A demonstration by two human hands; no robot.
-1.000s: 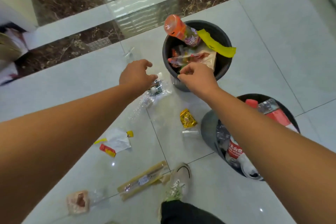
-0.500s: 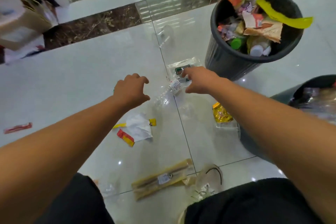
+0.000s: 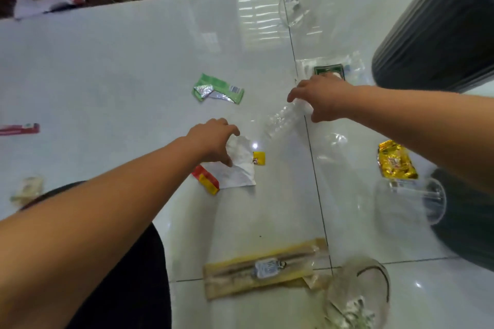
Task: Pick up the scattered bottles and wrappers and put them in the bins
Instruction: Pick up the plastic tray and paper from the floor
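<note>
On the white tiled floor [image 3: 107,61], a clear bottle [image 3: 280,121] is found lying on its side, its upper end enclosed by the curled fingers of the right hand [image 3: 324,100]. A white wrapper [image 3: 240,168] with red and yellow ends is pinched at its top edge by the fingers and thumb of the left hand [image 3: 212,139]. A green wrapper [image 3: 217,89], a gold wrapper [image 3: 397,160] and a long tan packet [image 3: 264,267] are noted loose on the floor. A far bin [image 3: 438,35] and a near bin [image 3: 470,222], both dark, are recorded at the right.

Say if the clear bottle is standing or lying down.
Lying down: the clear bottle stretches flat on the tile, right hand around its end.
</note>
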